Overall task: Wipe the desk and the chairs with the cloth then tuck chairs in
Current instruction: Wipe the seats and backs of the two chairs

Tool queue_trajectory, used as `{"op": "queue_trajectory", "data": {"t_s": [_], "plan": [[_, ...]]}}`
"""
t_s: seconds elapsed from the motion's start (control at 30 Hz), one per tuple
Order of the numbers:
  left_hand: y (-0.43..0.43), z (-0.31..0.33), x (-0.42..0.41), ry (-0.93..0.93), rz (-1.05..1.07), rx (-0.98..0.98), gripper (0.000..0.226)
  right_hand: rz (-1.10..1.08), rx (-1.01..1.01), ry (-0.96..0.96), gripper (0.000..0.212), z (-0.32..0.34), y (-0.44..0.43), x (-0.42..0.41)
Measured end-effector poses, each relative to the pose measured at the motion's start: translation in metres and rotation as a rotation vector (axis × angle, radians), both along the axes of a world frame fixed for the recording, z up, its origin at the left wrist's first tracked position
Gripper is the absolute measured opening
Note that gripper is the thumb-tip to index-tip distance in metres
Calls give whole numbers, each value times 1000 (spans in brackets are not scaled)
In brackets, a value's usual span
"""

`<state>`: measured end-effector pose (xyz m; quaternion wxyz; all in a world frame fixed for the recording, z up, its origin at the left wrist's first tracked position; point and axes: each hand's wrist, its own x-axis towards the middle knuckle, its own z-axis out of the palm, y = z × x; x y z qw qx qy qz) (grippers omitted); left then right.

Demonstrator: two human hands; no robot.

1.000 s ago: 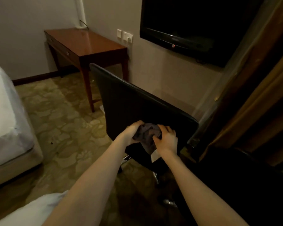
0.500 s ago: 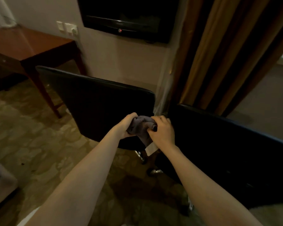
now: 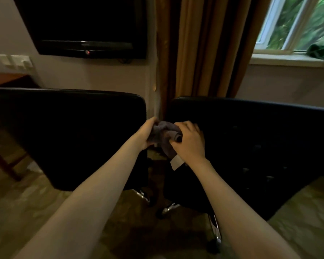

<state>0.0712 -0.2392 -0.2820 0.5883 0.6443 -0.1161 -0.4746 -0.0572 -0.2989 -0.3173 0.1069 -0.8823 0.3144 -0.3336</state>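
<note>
crumpled grey cloth [image 3: 161, 134], white tag, held between left chair [image 3: 67, 135] and right chair [image 3: 260, 146], both black; desk [image 3: 4, 79] far left

Dim, soft, edge-warped; daylight from the window [image 3: 295, 23] only

Two black chairs stand side by side: the left chair [image 3: 67, 137] and the right chair [image 3: 251, 146]. There is one cloth [image 3: 163, 135], bearing one white tag [image 3: 176, 162], and two hands grip it — the left hand [image 3: 148, 133] and the right hand [image 3: 189, 144]. One desk [image 3: 2, 79] shows, only in part. Also one television [image 3: 82, 25], one window [image 3: 295, 23] and one curtain [image 3: 204, 47]. The wall plates [image 3: 15, 61] form a single row — too blurred to count.
</note>
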Motion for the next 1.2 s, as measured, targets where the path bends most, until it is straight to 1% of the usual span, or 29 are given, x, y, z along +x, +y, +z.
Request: {"op": "queue_trajectory", "data": {"t_s": [0.1, 0.17, 0.23, 0.3, 0.43, 0.5, 0.57, 0.63, 0.67, 0.77, 0.8, 0.87, 0.97, 1.0, 1.03, 1.1, 1.13, 1.17, 1.2], "plan": [[-3, -8, -13, 12, 47, -112, 40, -7, -173, -32, 56, -15, 1, -11], [-1, -10, -22, 27, 51, -172, 40, -16, -245, -7, 65, -18, 4, -16], [3, -6, -34, 45, 33, -245, 36, -48, -315, -21, 69, -15, 10, -25], [6, 0, -42, 51, 12, -312, 31, -73, -345, -72, 68, -6, 12, -33], [3, 18, -63, 3, -87, -428, 25, -173, -564, -197, 59, 14, 13, -58], [-3, 22, -73, -91, -78, -454, 32, -230, -709, -254, 52, 21, 9, -72], [-9, 21, -79, -238, -52, -461, 38, -283, -846, -329, 49, 28, 2, -84], [-14, 18, -79, -329, -11, -425, 35, -314, -953, -380, 48, 34, -8, -90], [-16, 16, -77, -353, 24, -399, 31, -315, -1006, -366, 46, 34, -14, -90], [-20, 10, -67, -435, 124, -289, 23, -274, -1138, -229, 34, 14, -31, -80], [-21, 7, -63, -494, 144, -247, 23, -261, -1153, -189, 29, 2, -36, -76], [-25, -5, -49, -607, 178, -215, 22, -229, -1137, -151, 31, -27, -43, -66], [-29, -25, -33, -667, 176, -218, 15, -162, -1044, -133, 37, -62, -50, -60], [-31, -31, -27, -681, 167, -215, 17, -141, -1034, -119, 36, -72, -53, -58], [-33, -36, -21, -694, 148, -230, 27, -107, -1033, -94, 36, -82, -54, -56], [-39, -42, -9, -701, 33, -347, 48, -43, -1037, -23, 34, -96, -57, -54], [-41, -41, -7, -707, -50, -408, 53, -33, -1029, 2, 30, -97, -56, -54], [-46, -42, -6, -720, -111, -443, 54, -33, -1017, 5, 27, -94, -55, -54], [-48, -41, -7, -727, -141, -441, 51, -40, -1010, -11, 30, -86, -52, -54]]}}
